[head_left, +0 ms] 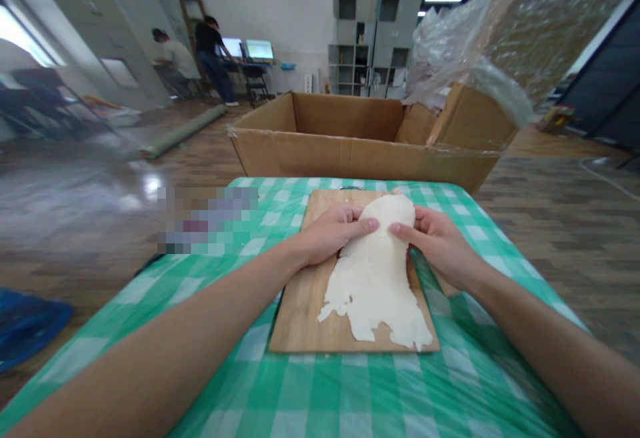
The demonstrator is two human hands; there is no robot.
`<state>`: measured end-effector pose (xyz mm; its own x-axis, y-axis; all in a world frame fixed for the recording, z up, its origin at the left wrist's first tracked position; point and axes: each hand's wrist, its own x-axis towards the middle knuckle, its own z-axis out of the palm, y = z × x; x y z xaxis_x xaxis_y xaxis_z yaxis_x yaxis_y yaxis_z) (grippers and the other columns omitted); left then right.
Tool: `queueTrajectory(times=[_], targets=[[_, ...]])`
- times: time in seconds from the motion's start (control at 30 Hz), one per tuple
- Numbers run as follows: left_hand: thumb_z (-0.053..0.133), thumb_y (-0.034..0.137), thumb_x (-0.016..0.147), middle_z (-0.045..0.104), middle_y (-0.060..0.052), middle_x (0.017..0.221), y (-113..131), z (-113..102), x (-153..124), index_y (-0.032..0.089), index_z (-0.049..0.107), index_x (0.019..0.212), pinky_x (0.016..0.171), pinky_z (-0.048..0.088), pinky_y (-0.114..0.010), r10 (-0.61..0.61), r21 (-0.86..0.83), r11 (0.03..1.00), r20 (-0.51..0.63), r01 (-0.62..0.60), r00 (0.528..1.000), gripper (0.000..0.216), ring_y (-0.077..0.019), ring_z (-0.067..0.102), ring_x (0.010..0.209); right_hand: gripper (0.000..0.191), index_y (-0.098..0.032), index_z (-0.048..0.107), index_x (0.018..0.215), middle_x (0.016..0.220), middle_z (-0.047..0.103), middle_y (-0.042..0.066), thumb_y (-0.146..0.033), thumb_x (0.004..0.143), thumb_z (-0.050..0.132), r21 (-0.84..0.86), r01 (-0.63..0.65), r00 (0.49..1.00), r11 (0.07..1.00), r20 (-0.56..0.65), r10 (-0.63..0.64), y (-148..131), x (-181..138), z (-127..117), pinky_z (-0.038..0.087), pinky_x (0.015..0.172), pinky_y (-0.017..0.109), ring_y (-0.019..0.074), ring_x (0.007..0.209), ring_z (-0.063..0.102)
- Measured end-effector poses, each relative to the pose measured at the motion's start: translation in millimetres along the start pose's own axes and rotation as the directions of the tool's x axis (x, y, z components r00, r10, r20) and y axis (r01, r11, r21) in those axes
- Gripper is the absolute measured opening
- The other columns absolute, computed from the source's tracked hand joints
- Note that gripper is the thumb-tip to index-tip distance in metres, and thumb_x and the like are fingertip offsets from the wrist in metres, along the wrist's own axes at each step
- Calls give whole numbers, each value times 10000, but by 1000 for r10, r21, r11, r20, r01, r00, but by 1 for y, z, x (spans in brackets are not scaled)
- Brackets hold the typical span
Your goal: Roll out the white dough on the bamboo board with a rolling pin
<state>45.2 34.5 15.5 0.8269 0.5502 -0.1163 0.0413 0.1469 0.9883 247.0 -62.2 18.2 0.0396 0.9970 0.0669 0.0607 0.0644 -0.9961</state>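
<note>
A thin white sheet of dough (377,278) with a ragged near edge hangs between my hands over a wooden cutting board (305,318). My left hand (340,230) grips the sheet's left side, its thumb pressed on top and the other fingers underneath. On the right side my right hand (437,241) pinches it the same way, thumb on top. The far end of the sheet is raised off the board. Its torn near end lies on the board close to the front edge. The fingers beneath the sheet are partly hidden.
A green and white checked cloth (240,385) covers the table. Beyond its far edge stands a big open cardboard box (350,155) with plastic wrap (465,78) at its right. A blurred, pixelated item (210,221) lies at the table's left. Two people (213,51) are near monitors at the back.
</note>
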Motion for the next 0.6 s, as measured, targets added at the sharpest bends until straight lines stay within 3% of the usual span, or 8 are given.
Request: queueTrajectory(times=[0.13, 0.33, 0.47, 0.6], targets=[[812, 545, 822, 787, -116, 936, 0, 1, -1, 129, 757, 1010, 596, 543, -263, 13, 6, 1000, -12, -13, 1000, 460, -180, 718, 688, 464, -232, 713, 1142, 1022, 784, 62, -439, 762, 877, -24, 13, 999, 1000, 52, -12, -2, -2, 0, 596, 729, 337, 239, 895, 730], [804, 487, 847, 798, -120, 998, 2, -1, -4, 141, 777, 1036, 602, 551, -257, 6, 44, 999, 83, -10, 997, 395, -189, 741, 734, 372, -167, 782, 927, 897, 790, 85, -491, 764, 867, -126, -64, 996, 990, 50, 71, 1, -4, -4, 565, 605, 318, 221, 727, 711], [857, 370, 792, 806, -121, 1038, 5, -2, -5, 149, 793, 1052, 655, 585, -278, 29, 27, 999, 120, -32, 992, 347, -203, 759, 774, 365, -176, 770, 1030, 964, 796, 85, -449, 796, 834, -54, -49, 997, 997, 50, 51, -1, -5, -2, 579, 646, 331, 235, 777, 723], [890, 381, 754, 811, -116, 986, 7, 1, -5, 146, 798, 1028, 650, 591, -279, 11, 75, 997, 68, -16, 998, 373, -207, 759, 760, 317, -169, 762, 1009, 951, 794, 81, -414, 811, 801, -41, -23, 1000, 999, 4, 23, -2, -5, 1, 577, 670, 333, 228, 776, 715]])
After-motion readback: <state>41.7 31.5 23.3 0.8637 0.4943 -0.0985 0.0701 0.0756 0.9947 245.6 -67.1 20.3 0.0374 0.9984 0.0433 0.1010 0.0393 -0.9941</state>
